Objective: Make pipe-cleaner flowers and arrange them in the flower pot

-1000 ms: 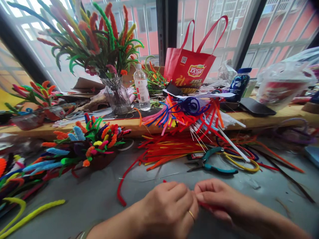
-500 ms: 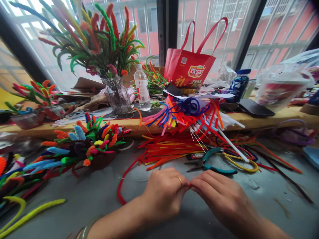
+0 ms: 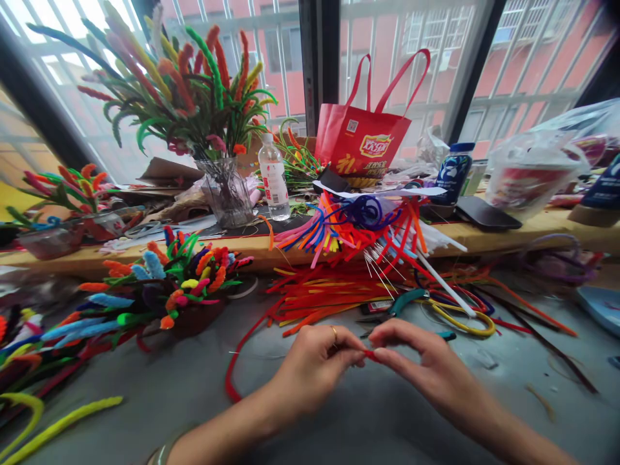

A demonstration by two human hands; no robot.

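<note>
My left hand (image 3: 322, 361), a ring on one finger, pinches a short bit of red pipe cleaner (image 3: 369, 354) between thumb and forefinger. Against the other end of that red bit is the thumb of my right hand (image 3: 420, 361); its forefinger arches above with a gap beneath. Most of the piece is hidden in the fingers. Just behind my right hand lie pliers with teal handles (image 3: 407, 301), partly covered by it. A long red pipe cleaner (image 3: 232, 371) curves on the grey table left of my left hand, by a thin wire.
Behind my hands lies a pile of red and orange pipe cleaners (image 3: 314, 294). A bundle of fuzzy colourful stems (image 3: 165, 278) is at left. On the wooden ledge (image 3: 290, 242) stand a glass vase (image 3: 225, 200), a water bottle (image 3: 274, 177) and a red bag (image 3: 358, 139).
My right forefinger has lifted away from the thumb, and both hands have opened up slightly, so the red bit between them shows more. The view has shifted a little.
</note>
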